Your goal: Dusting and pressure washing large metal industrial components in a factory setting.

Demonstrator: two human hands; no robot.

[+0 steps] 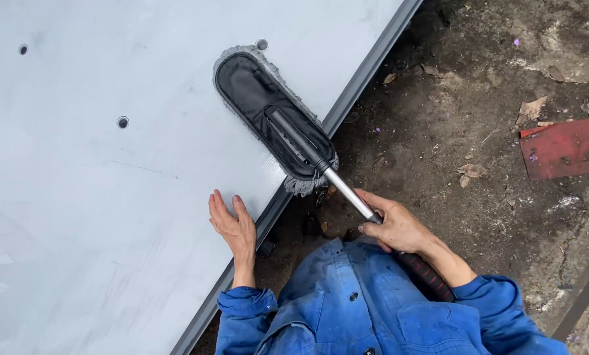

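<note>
Near the right-hand edge of the pale grey panel [110, 217], seen from the head camera, a flat duster [274, 117] lies pad-down, its black back up and grey fringe showing around the rim. Its long axis runs diagonally, from the upper left on the panel down to the lower right, where the fringe reaches the panel's dark edge strip [347, 105]. A metal shaft [348, 194] carries on along the same line, off the panel and over the dirt ground [478, 85], into the right hand [399, 229]. That hand is closed around the shaft just above the dark ribbed grip [429, 279]; the duster head lies up and to the left of it. The left hand [234, 227] rests flat and open on the panel beside the edge strip, holding nothing, and sits nearer the panel than the right. A red sheet [564, 146] lies well apart on the ground.
</note>
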